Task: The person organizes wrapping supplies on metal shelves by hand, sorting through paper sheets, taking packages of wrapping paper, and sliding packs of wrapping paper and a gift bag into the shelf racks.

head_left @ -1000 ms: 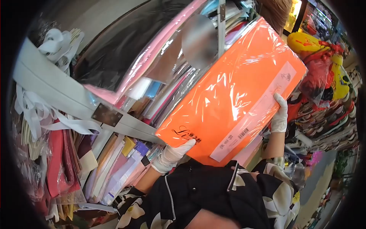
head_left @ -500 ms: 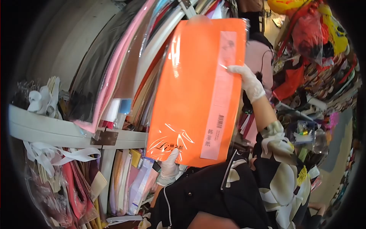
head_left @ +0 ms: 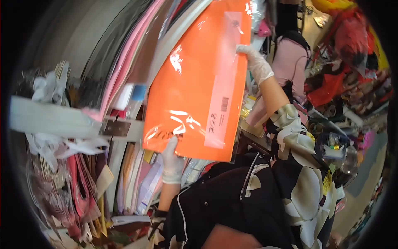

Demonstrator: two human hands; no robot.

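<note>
A large orange pack of paper (head_left: 182, 95) in clear, shiny plastic is held up in front of me, tilted. Down its right side runs a pale pink label (head_left: 219, 112) with a barcode and dark characters. My left hand (head_left: 172, 162), in a white glove, grips the bottom edge with the thumb on the front. Higher up, my right hand (head_left: 256, 64), gloved too, clasps the right edge with its thumb in front. The fingers behind the pack are hidden. The top of the pack reaches the shelved sheets at the upper left.
A pale metal rack bar (head_left: 49, 118) crosses the left side, with white ribbon (head_left: 83, 146) hanging from it. Pink sheets (head_left: 124, 70) stand above, more packs (head_left: 143, 182) below. A person in pink (head_left: 288, 62) is behind; red plastic bags (head_left: 352, 45) hang at the right.
The orange pack and both hands have shifted up and left in the view, bringing the pack closer to the rack. Both hands keep their hold. The view itself has moved slightly.
</note>
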